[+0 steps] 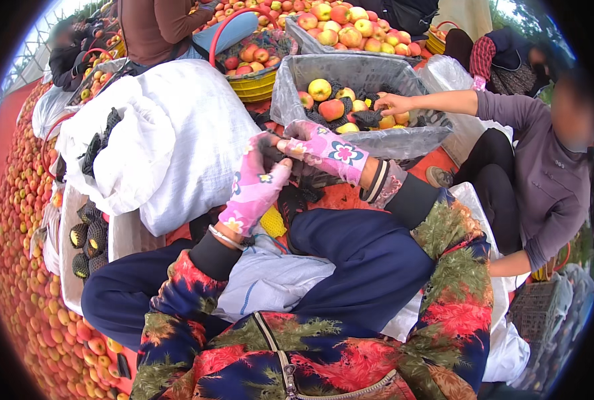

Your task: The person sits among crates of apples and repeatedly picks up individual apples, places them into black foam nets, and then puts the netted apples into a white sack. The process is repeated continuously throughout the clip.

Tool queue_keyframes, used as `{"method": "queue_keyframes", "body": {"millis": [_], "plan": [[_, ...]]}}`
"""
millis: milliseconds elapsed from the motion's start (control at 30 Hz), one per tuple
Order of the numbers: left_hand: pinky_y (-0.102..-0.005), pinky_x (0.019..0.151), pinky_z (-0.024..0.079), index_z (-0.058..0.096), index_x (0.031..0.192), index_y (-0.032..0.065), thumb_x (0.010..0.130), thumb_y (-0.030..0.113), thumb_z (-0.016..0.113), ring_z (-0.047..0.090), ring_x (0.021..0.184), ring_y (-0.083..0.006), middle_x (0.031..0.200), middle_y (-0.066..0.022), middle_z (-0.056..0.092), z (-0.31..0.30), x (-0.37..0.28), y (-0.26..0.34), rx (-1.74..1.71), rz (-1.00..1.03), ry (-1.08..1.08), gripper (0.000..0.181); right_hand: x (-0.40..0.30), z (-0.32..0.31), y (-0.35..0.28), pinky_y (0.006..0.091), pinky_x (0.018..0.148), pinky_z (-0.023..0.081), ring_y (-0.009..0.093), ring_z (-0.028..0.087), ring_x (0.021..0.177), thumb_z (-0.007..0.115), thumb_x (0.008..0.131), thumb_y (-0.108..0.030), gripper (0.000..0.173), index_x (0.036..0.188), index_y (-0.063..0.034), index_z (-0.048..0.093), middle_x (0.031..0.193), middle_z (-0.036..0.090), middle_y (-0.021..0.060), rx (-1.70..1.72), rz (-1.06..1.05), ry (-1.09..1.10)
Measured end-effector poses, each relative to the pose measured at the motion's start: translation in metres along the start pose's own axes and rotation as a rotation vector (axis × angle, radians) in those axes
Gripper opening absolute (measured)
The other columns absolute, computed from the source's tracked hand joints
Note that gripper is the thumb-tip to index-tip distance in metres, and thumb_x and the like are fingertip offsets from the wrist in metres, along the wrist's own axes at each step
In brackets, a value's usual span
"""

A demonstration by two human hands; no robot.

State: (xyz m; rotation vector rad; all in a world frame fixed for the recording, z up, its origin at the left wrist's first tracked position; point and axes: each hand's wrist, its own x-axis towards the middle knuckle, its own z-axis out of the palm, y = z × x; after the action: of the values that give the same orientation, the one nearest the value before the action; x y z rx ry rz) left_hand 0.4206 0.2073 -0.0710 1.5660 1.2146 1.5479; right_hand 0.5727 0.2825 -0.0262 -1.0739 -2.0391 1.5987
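Observation:
My left hand [257, 185] and my right hand [327, 150], both in pink flowered fingerless gloves, meet in front of me above my crossed legs. Between their fingers is a dark piece that looks like a black foam net [273, 156], mostly hidden by the hands. Just beyond them stands a plastic-lined crate [352, 142] holding apples [331, 109] and black foam nets. A co-worker's hand [394, 103] reaches into that crate from the right.
A large white sack [197, 125] with black nets at its mouth lies to the left. Below it, a white box [69, 250] holds netted apples [97, 235]. A yellow basket [252, 89] and a heaped apple crate [297, 36] stand behind. Loose apples [27, 225] cover the far left.

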Motion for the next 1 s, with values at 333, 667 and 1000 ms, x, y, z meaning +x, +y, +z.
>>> {"method": "queue_keyframes", "body": {"millis": [333, 667, 1000], "plan": [[-0.0266, 0.073, 0.049, 0.040, 0.129, -0.0008, 0.084, 0.011, 0.053, 0.058, 0.088, -0.0147, 0.102, -0.0100, 0.057, -0.009, 0.012, -0.030, -0.277, -0.425, 0.015, 0.049, 0.018, -0.004, 0.041, 0.0217, 0.051, 0.048, 0.010, 0.060, 0.064, 0.055, 0.089, -0.021, 0.030, 0.112, -0.0016, 0.051, 0.087, 0.059, 0.0038, 0.224, -0.056, 0.058], [-0.0314, 0.078, 0.047, 0.053, 0.120, 0.0011, 0.084, 0.003, 0.045, 0.062, 0.087, -0.0232, 0.098, -0.0105, 0.063, -0.019, 0.016, -0.012, 0.383, 0.067, -0.529, 0.037, 0.025, -0.020, 0.064, 0.0265, 0.070, 0.043, 0.013, 0.055, 0.079, 0.050, 0.086, -0.017, 0.024, 0.102, 0.0012, 0.053, 0.086, 0.058, 0.0073, -0.214, -0.192, 0.443], [-0.0347, 0.059, 0.050, 0.057, 0.104, 0.0067, 0.089, 0.022, 0.052, 0.063, 0.072, -0.0188, 0.088, -0.0102, 0.065, -0.005, 0.027, -0.047, -1.029, -0.675, 0.081, 0.022, 0.008, 0.021, 0.025, 0.0401, 0.066, 0.049, 0.030, 0.063, 0.076, 0.056, 0.082, -0.013, 0.025, 0.106, -0.0076, 0.056, 0.083, 0.063, 0.0127, -0.667, -0.366, 0.315]]}}
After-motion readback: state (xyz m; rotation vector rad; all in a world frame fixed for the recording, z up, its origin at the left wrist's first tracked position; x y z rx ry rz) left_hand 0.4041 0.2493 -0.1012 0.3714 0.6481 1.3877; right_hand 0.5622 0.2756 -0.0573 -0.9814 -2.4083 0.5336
